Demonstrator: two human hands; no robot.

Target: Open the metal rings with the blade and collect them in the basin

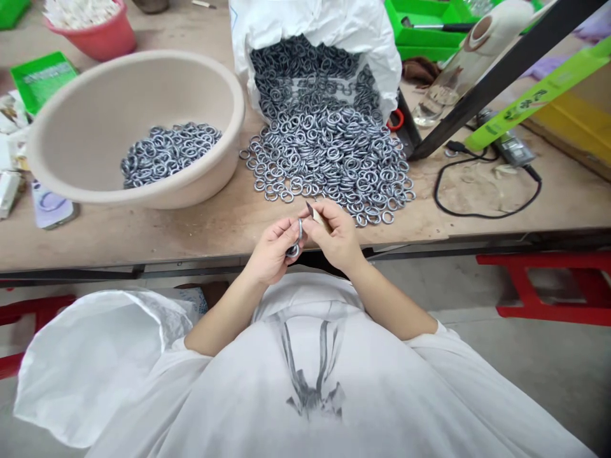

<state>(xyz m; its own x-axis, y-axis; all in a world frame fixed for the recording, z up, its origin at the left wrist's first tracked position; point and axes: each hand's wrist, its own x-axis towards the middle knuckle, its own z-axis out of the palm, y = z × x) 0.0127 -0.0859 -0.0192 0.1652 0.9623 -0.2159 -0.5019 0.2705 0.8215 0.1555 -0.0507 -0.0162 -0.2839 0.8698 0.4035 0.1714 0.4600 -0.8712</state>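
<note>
My left hand (277, 249) is closed on metal rings (300, 232); one stands up at the fingertips and at least one more sits lower, against the palm. Close beside it, my right hand (337, 235) grips a small knife (319, 218) with a dark pointed blade and a pale handle. The blade tip points up and to the left, just above the ring. Both hands are over the table's front edge. Right beyond them, a heap of grey metal rings (329, 152) spills from a white sack (315, 22) lying on its side.
A large beige basin (191, 70) with more rings stands at left. A phone (52, 207) lies beside it. Green trays (42, 79), a red bowl (102, 38), a dark slanted post (477, 95) and a black cable (439, 191) surround the work area. Below left hangs an opened white bag (95, 356).
</note>
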